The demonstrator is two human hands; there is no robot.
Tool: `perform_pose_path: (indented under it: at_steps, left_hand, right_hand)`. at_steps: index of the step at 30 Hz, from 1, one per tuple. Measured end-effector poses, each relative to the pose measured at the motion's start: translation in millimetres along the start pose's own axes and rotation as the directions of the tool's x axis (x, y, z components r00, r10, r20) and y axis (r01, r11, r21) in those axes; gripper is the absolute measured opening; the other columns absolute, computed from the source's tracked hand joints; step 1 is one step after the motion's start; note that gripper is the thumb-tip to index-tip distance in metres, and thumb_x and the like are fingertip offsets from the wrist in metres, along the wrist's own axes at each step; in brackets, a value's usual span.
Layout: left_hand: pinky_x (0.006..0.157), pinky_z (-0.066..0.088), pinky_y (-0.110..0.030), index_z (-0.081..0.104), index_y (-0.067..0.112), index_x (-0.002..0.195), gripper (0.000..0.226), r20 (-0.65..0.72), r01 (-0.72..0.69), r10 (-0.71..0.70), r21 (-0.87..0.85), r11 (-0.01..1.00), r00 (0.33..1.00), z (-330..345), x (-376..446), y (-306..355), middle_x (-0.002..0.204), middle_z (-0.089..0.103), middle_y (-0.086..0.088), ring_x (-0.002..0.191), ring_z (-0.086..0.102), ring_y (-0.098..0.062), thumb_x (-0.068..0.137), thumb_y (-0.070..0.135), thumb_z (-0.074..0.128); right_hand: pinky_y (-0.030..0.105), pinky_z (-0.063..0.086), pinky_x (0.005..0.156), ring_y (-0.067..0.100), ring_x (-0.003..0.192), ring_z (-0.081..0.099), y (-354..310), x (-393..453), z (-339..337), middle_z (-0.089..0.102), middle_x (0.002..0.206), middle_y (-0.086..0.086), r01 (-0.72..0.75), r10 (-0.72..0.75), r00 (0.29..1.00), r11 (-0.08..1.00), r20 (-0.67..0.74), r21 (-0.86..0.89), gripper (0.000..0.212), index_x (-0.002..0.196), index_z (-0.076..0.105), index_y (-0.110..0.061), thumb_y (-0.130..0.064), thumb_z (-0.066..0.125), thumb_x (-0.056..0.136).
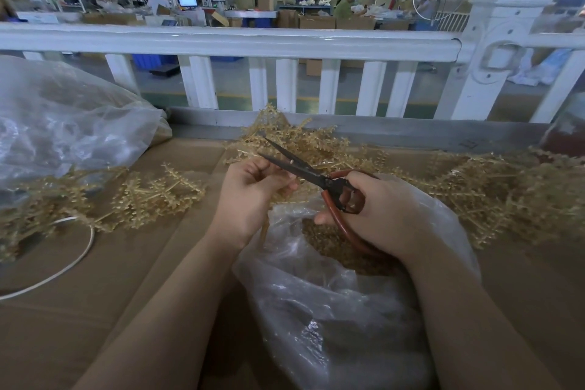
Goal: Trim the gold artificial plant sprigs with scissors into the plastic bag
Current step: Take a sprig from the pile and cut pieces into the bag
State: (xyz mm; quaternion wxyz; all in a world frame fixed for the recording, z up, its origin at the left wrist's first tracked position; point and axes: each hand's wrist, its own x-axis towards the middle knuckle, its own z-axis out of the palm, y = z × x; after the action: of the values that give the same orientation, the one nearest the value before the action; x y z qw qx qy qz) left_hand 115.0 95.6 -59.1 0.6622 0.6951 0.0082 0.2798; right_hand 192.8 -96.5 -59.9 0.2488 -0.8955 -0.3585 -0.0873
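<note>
My left hand (253, 196) grips a gold sprig (304, 142) whose branches fan out beyond my fingers. My right hand (389, 215) holds red-handled scissors (304, 168) with the dark blades parted, pointing up-left over the sprig just past my left fingers. Below both hands lies a clear plastic bag (332, 310), its mouth open, with gold trimmings (332, 244) inside. Piles of gold sprigs lie on the cardboard at the left (152, 196) and at the right (506, 196).
A brown cardboard sheet (110, 294) covers the table. A large clear bag (63, 123) sits at the far left, and a white cord (72, 260) loops near it. A white railing (285, 41) runs behind the table. A dark red thing (566, 133) stands far right.
</note>
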Motion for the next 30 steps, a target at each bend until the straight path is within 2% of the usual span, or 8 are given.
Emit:
perform_pose_path:
  at_steps: [4, 9, 13, 16, 19, 22, 25, 30]
  left_hand:
    - [0.066, 0.054, -0.022, 0.069, 0.009, 0.074, 0.029, 0.028, -0.008, 0.008, 0.021, 1.0, 1.0, 2, -1, 1, 0.064, 0.069, 0.001, 0.063, 0.065, -0.012, 0.088, -0.014, 0.059]
    - [0.068, 0.052, -0.024, 0.066, 0.003, 0.076, 0.023, 0.05, -0.011, 0.01, 0.015, 1.0, 0.999, 3, -2, 1, 0.065, 0.067, -0.003, 0.065, 0.063, -0.015, 0.09, -0.012, 0.057]
    - [0.072, 0.05, -0.026, 0.055, -0.016, 0.101, 0.011, 0.049, -0.049, 0.049, -0.011, 0.999, 0.998, 3, -2, -2, 0.081, 0.062, -0.019, 0.076, 0.061, -0.023, 0.095, -0.009, 0.052]
    - [0.068, 0.047, -0.017, 0.055, -0.013, 0.104, 0.012, 0.025, -0.059, 0.059, -0.006, 0.998, 0.998, 4, -3, -3, 0.073, 0.066, 0.004, 0.07, 0.062, -0.008, 0.098, -0.003, 0.05]
    - [0.066, 0.046, -0.014, 0.056, -0.013, 0.1, 0.013, 0.009, -0.055, 0.055, -0.002, 0.998, 0.998, 5, -3, -3, 0.07, 0.066, 0.005, 0.067, 0.062, -0.006, 0.099, -0.001, 0.05]
    - [0.069, 0.047, -0.018, 0.059, -0.011, 0.092, 0.012, 0.022, -0.061, 0.062, -0.014, 0.998, 0.998, 5, -2, -1, 0.073, 0.066, -0.006, 0.07, 0.063, -0.013, 0.098, -0.004, 0.05]
    - [0.07, 0.049, -0.019, 0.061, -0.006, 0.09, 0.012, 0.028, -0.062, 0.063, -0.031, 0.998, 0.998, 3, -1, -1, 0.071, 0.066, -0.004, 0.069, 0.064, -0.013, 0.095, -0.01, 0.051]
    - [0.074, 0.049, -0.027, 0.061, -0.01, 0.094, 0.012, 0.102, -0.072, 0.07, 0.012, 0.997, 0.992, 3, -1, -2, 0.071, 0.062, -0.007, 0.07, 0.06, -0.018, 0.092, -0.015, 0.05]
  right_hand:
    - [0.012, 0.036, 0.054, -0.005, 0.066, 0.057, -6, 0, -3, 0.062, 0.072, -0.019, -0.042, 0.041, 0.999, 0.999, 0.033, 0.009, 0.066, 0.088, 0.059, -0.037, -0.096, 0.047, 0.06]
    - [0.012, 0.033, 0.052, -0.017, 0.08, 0.054, -5, -1, -4, 0.062, 0.071, -0.022, -0.056, 0.055, 0.998, 0.998, 0.017, 0.035, 0.067, 0.085, 0.06, -0.04, -0.099, 0.047, 0.056]
    - [0.016, 0.039, 0.057, -0.006, 0.067, 0.057, -2, 0, 2, 0.063, 0.072, -0.02, -0.061, 0.061, 0.998, 0.996, 0.004, 0.057, 0.072, 0.084, 0.06, -0.039, -0.102, 0.045, 0.054]
    - [0.02, 0.043, 0.06, -0.004, 0.068, 0.058, 2, 1, 6, 0.064, 0.073, -0.02, -0.066, 0.068, 0.998, 0.993, -0.016, 0.103, 0.075, 0.083, 0.06, -0.041, -0.105, 0.042, 0.051]
    - [0.022, 0.045, 0.06, -0.003, 0.067, 0.059, 3, 2, 7, 0.064, 0.072, -0.019, -0.07, 0.072, 0.997, 0.991, -0.02, 0.114, 0.078, 0.082, 0.06, -0.04, -0.107, 0.038, 0.049]
    - [0.019, 0.041, 0.057, -0.003, 0.067, 0.059, 2, 2, 5, 0.063, 0.069, -0.017, -0.064, 0.065, 0.998, 0.993, -0.013, 0.096, 0.075, 0.079, 0.059, -0.036, -0.103, 0.039, 0.052]
    - [0.011, 0.033, 0.054, -0.009, 0.074, 0.057, -2, -1, -1, 0.061, 0.072, -0.021, -0.047, 0.047, 0.999, 0.999, 0.0, 0.029, 0.07, 0.087, 0.059, -0.039, -0.099, 0.039, 0.055]
    - [0.009, 0.036, 0.052, -0.01, 0.068, 0.052, -8, -4, -8, 0.059, 0.077, -0.024, -0.012, 0.012, 1.0, 1.0, 0.008, -0.02, 0.072, 0.095, 0.057, -0.039, -0.097, 0.037, 0.058]
